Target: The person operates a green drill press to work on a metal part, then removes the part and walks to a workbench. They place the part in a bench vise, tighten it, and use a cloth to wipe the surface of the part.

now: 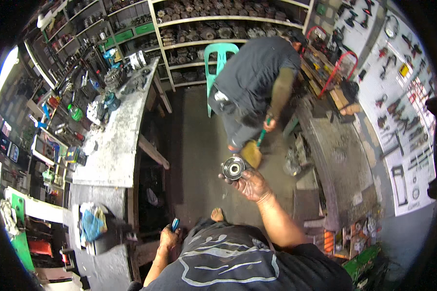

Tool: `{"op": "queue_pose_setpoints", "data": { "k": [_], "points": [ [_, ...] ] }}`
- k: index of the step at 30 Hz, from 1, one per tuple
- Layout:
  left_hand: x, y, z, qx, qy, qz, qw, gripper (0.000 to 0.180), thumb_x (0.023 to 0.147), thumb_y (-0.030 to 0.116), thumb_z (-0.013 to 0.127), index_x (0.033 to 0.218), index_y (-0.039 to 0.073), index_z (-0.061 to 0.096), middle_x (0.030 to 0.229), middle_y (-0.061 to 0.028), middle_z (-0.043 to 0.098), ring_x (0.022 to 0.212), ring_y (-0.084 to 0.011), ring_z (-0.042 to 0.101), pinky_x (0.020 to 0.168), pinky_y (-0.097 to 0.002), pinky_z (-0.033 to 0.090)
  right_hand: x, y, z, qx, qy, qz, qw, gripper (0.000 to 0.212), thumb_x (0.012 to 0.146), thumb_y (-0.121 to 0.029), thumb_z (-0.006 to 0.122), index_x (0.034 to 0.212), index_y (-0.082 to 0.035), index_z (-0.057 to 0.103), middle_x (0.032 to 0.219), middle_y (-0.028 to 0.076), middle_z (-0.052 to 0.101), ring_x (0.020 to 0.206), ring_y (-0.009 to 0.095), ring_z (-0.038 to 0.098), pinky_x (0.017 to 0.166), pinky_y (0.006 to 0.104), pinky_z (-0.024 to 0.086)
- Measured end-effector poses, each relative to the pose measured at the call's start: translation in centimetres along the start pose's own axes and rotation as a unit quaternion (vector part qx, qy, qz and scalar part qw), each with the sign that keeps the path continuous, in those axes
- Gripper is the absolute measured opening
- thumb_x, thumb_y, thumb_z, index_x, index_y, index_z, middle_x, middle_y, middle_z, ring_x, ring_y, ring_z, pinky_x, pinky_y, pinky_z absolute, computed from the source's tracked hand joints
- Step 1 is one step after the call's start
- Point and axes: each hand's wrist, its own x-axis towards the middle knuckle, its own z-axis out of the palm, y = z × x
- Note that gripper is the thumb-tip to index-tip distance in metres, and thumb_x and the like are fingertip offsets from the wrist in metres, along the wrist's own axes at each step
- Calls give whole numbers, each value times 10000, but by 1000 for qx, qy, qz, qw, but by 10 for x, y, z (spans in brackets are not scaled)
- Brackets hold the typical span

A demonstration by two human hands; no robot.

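In front of my chest, my right hand [252, 185] holds up a round metal pulley [233, 168] with a pale ring and a dark hole at its centre. My fingers curl around its lower and right rim. Low beside my left hip, my left hand [168, 238] is closed on a small blue tool [175, 223] with a shiny end; its exact kind cannot be made out. A workbench [114, 165] stands to the left of that hand.
Ahead, a bent-over co-worker [257, 68] grips a yellow broom [251, 154] with a green handle. Behind is a green plastic chair [221, 52] and shelves [228, 19] of metal parts. A tool board [398, 97] and a dark low bench [335, 145] line the right.
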Motion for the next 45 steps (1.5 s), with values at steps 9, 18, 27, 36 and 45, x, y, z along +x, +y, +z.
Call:
{"op": "queue_pose_setpoints", "data": {
  "k": [9,18,27,36,45],
  "points": [
    [225,155,-148,-20,57,50,997,451,987,288,759,1303,-26,685,1210,-313,743,1189,-463,711,1010,-502,567,243,-81,-67,48,-100,100,989,723,1018,-182,767,1649,-134,417,1581,286,504,1377,461,607,1119,475,599],
    [363,209,-240,-90,214,-126,965,571,964,364,791,1332,-55,668,1210,-364,723,1179,-513,699,1023,-533,558,513,-102,-199,-833,17,139,535,785,920,-170,840,1610,-156,466,1456,267,623,1376,486,581,1149,519,519],
    [514,220,-317,-99,331,-98,933,498,995,275,731,1348,-63,632,1241,-333,694,1192,-502,665,1041,-530,532,834,-107,-252,-528,91,105,838,870,908,-100,874,1642,-20,413,1419,143,662,1234,218,652,1098,334,516],
    [665,250,-401,67,357,-179,914,430,900,199,745,1305,54,725,1286,-213,646,1254,-445,569,1129,-552,432,1118,-55,-292,-664,33,35,747,906,844,-277,947,1581,7,503,1305,220,751,1110,207,711,1020,340,546],
    [714,289,-372,-40,411,-340,845,807,807,95,843,1537,34,503,1603,-325,412,1518,-519,367,1275,-588,316,1209,-25,-338,-388,-64,161,905,801,937,77,790,1633,57,393,1492,161,627,1258,226,675,1084,395,591]
  ]
}}
